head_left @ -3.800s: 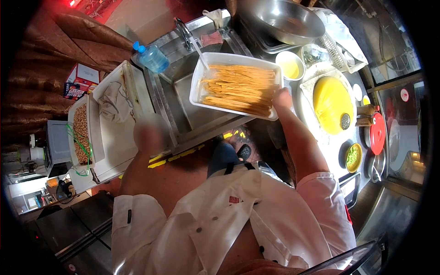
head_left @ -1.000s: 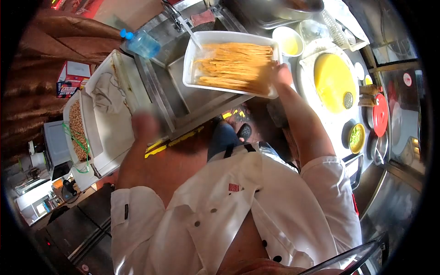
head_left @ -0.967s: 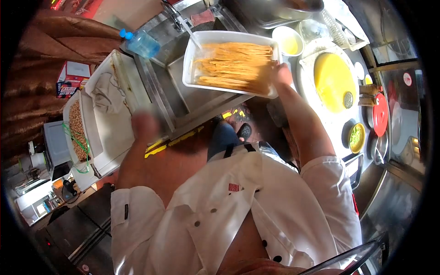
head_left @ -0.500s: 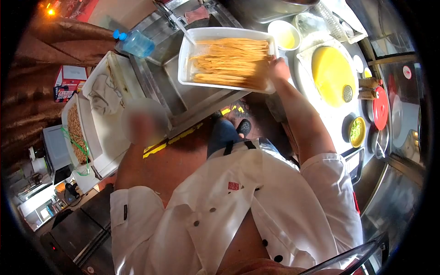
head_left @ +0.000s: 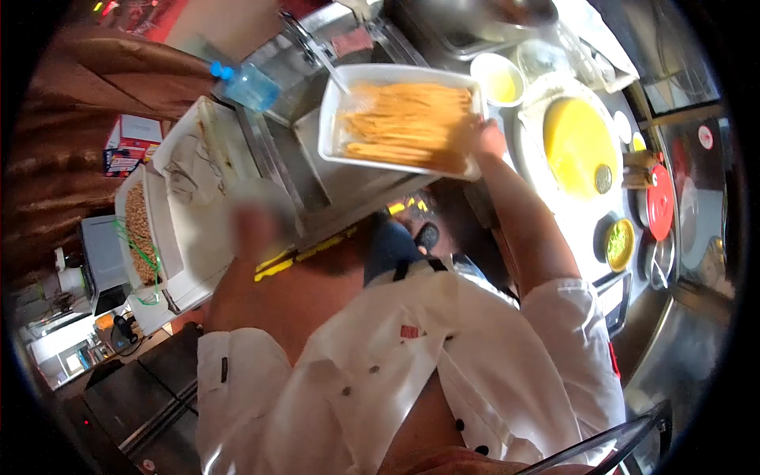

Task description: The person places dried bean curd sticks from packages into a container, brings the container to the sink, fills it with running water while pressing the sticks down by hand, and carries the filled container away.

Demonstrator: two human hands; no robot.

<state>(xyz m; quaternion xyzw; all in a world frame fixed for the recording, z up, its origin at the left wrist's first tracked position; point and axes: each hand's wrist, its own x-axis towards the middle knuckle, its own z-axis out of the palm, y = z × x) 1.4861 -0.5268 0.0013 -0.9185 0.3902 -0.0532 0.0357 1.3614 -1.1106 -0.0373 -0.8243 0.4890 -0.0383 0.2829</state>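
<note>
A white rectangular plastic tub (head_left: 328, 127) holds long yellow-orange sticks (head_left: 412, 119) lying side by side, over the metal sink (head_left: 313, 170). My right hand (head_left: 489, 141) grips the tub's right end, its fingers closed round the rim. My left hand (head_left: 257, 226) is lower on the left, beside the sink's front corner and apart from the tub. A blur covers it, so its fingers and anything in them are hidden. Behind the tub's left end stands the tap (head_left: 305, 39).
Left of the sink are a blue-capped bottle (head_left: 253, 89), a cloth (head_left: 194, 170) in a white container and a bin of brown pieces (head_left: 138, 229). On the right counter are a bowl (head_left: 500, 81), a large round yellow vessel (head_left: 578, 146) and a bowl of chopped greens (head_left: 619, 244).
The whole view has shifted slightly, so things appear a little lower and to the right. My right hand keeps its grip on the tub.
</note>
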